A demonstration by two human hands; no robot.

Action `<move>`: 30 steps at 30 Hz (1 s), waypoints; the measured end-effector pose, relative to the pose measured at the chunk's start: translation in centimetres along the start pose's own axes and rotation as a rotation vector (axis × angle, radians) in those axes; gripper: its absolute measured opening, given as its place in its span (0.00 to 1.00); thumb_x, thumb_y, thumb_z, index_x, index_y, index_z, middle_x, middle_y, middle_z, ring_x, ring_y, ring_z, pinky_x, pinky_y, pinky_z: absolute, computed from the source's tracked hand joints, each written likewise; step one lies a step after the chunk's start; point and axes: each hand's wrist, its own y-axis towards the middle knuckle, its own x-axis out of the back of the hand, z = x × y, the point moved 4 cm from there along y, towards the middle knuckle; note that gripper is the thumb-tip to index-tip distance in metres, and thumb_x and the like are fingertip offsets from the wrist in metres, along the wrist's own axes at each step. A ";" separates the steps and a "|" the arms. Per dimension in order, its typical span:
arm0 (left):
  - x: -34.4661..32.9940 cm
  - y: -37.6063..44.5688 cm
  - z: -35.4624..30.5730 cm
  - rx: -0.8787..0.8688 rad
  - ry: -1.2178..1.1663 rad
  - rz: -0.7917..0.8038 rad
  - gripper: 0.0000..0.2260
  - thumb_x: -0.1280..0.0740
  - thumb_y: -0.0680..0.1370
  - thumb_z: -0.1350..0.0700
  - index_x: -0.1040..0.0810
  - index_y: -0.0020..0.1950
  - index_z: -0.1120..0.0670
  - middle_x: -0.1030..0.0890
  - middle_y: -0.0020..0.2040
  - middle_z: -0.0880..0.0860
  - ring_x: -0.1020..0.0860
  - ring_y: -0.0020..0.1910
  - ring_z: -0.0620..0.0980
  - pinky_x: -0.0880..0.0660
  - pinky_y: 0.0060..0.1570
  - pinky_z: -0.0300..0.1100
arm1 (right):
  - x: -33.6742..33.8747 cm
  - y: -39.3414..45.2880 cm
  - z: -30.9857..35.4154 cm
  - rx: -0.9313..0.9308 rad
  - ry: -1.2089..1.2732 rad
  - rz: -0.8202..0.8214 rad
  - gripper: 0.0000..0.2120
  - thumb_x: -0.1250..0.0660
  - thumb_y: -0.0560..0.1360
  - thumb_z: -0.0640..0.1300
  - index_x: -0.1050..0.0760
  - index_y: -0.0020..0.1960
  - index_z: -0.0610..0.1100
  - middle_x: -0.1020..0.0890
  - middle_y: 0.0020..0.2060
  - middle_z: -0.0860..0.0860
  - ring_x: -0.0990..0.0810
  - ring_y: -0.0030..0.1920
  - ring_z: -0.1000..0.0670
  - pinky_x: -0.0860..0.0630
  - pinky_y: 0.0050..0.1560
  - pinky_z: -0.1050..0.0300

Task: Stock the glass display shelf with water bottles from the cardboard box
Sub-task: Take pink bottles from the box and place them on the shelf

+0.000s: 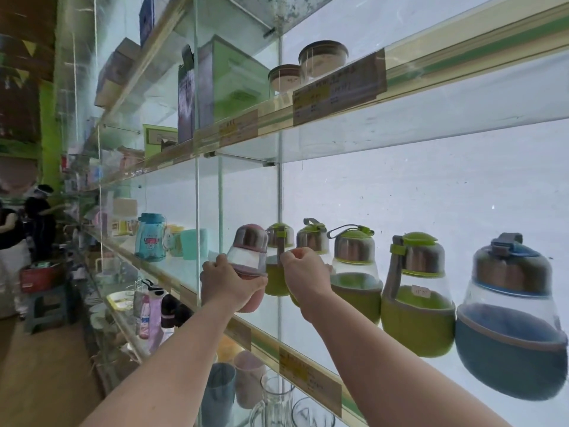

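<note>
My left hand [229, 280] grips a pink-sleeved water bottle [249, 257] with a steel-and-pink cap, held tilted at the front edge of the glass shelf [215, 266]. My right hand [303, 272] is closed around the grey strap [280, 246] of a green-sleeved bottle [276, 282] that stands just behind the pink one. To the right on the same shelf stand more green bottles [417, 306] and a blue one [511, 331]. The cardboard box is out of view.
A teal bottle [150, 237] and cups stand further left on this shelf. Boxes and jars [323, 58] sit on the shelf above, mugs and glasses [274, 402] below. Price labels [309, 377] line the shelf edges. A person [40, 223] stands far down the aisle by a red basket.
</note>
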 end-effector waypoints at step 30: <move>-2.5 -0.6 0.7 0.023 -0.108 -0.097 0.42 0.39 0.71 0.33 0.51 0.76 0.53 0.44 0.75 0.57 0.43 0.73 0.56 0.37 0.67 0.52 | -4.2 3.6 -1.8 0.088 -0.121 0.048 0.18 0.43 0.80 0.46 0.34 0.69 0.44 0.27 0.64 0.47 0.26 0.61 0.47 0.27 0.61 0.52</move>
